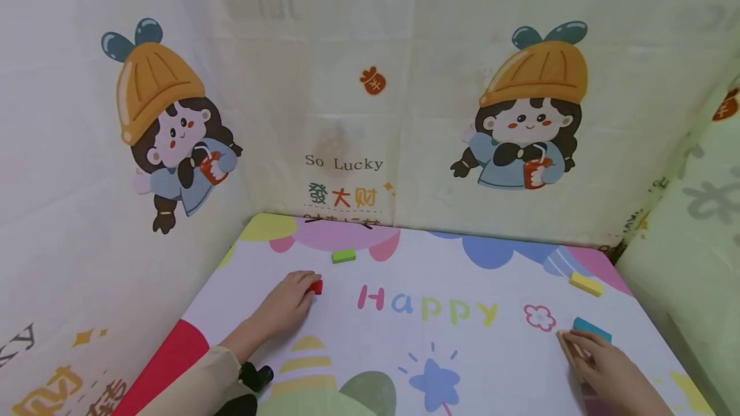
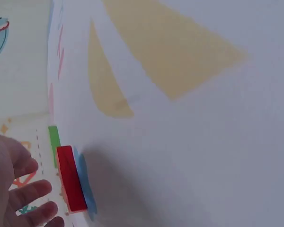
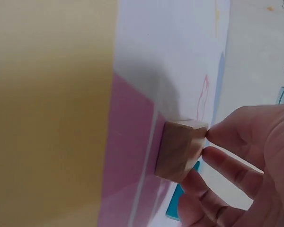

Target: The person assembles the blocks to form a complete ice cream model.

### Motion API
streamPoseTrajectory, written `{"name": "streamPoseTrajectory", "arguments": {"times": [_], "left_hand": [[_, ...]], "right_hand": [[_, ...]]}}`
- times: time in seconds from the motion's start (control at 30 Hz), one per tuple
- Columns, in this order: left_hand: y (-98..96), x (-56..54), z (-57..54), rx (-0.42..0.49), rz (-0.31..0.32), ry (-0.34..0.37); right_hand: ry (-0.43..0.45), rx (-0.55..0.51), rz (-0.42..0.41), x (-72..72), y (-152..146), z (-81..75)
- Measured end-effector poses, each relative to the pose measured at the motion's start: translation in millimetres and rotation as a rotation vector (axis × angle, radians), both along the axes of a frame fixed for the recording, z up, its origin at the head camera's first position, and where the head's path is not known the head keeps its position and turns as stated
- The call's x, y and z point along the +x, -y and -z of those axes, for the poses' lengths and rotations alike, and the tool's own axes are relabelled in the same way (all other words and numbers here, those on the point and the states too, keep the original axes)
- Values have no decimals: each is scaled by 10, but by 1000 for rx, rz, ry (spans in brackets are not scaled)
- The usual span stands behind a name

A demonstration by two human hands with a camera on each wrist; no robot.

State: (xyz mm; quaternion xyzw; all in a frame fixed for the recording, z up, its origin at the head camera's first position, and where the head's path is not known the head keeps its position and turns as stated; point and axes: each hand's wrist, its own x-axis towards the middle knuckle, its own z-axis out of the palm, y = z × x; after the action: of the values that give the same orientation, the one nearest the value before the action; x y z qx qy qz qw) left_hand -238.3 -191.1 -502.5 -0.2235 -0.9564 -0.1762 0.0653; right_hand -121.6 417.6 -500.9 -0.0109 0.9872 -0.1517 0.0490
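Note:
My left hand (image 1: 289, 303) is over the left part of the table, right beside a red block (image 1: 316, 287). In the left wrist view its slightly bent fingers (image 2: 35, 191) are spread with nothing between them, and the red block (image 2: 72, 179) lies just past the fingertips. At the right side, my right hand (image 1: 607, 364) pinches a plain wooden block (image 3: 177, 149) between thumb and fingers. That block is low over the tabletop, tilted in the right wrist view. A blue block (image 1: 592, 329) lies just beyond the right hand, partly hidden by the fingers in the right wrist view.
A green block (image 1: 343, 256) lies near the back of the table, beyond the left hand. Toward the back right lies a yellow block (image 1: 586, 284). The printed tabletop (image 1: 491, 364) meets cloth-covered walls (image 1: 416, 114) at the back and both sides.

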Motion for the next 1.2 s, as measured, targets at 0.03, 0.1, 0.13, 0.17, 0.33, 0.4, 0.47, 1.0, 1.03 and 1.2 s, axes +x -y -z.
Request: {"name": "streamPoseTrajectory", "arguments": {"times": [0.03, 0.1, 0.13, 0.17, 0.33, 0.4, 0.47, 1.0, 1.03, 1.2], "left_hand": [[13, -9, 4, -1, -27, -3], [37, -28, 14, 1, -73, 2], [47, -38, 20, 8, -94, 9], [57, -51, 29, 16, -111, 16], [112, -101, 93, 96, -166, 70], [133, -116, 111, 141, -179, 90], [150, -132, 124, 184, -194, 103], [128, -160, 165, 266, -348, 159], [127, -159, 162, 259, -353, 159], [89, -143, 125, 245, -349, 168]], "right_hand": [[12, -8, 8, -5, -2, -2], [28, -22, 23, -9, -3, -7], [35, -28, 30, -9, -3, -10], [37, -35, 34, -9, -4, -12], [78, -97, 69, -18, 1, -10], [92, -117, 82, -16, 11, -7], [93, -126, 82, -13, 25, -6], [233, -354, 230, 39, 361, 13], [229, -360, 232, 45, 389, 14], [167, -359, 165, 58, 519, 11]]}}
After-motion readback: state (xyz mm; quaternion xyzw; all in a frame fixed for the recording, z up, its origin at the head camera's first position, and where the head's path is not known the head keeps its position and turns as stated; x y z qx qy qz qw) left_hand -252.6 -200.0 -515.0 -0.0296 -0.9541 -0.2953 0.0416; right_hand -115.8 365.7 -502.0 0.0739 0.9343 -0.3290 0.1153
